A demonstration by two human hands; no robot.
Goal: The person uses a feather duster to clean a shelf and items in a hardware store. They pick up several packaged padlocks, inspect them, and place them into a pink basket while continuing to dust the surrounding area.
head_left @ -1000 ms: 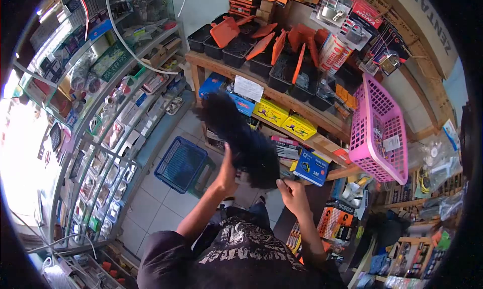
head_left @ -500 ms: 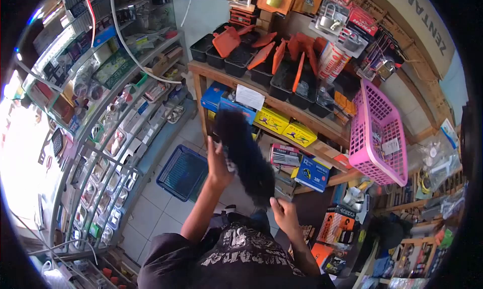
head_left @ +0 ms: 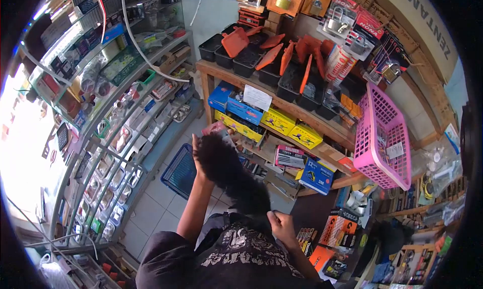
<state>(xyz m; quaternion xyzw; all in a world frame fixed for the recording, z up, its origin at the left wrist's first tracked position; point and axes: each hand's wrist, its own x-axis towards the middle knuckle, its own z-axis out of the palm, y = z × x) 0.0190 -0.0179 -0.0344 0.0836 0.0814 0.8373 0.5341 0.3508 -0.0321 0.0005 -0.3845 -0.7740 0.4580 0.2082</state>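
My right hand (head_left: 282,225) is closed round the lower end of a black fluffy duster (head_left: 234,175), which slants up and left in front of my body. My left hand (head_left: 197,160) is at the duster's upper end, its fingers partly hidden behind the dark fluff. Just past that end, a pinkish and clear thing (head_left: 217,128) shows beside my left hand, in front of the yellow boxes; I cannot tell what it is. Below and left of the duster, a blue plastic basket (head_left: 176,174) stands on the tiled floor.
A wooden shelf (head_left: 221,71) ahead bears black bins with orange lids (head_left: 235,41). Yellow boxes (head_left: 279,122) and a blue box (head_left: 315,176) sit beneath. A pink basket (head_left: 359,153) hangs at right. Glass display shelves (head_left: 108,138) with small packets line the left.
The duster's upper end has swung down and left, now covering part of my left hand. My left hand has shifted slightly left, and the view has turned a little.
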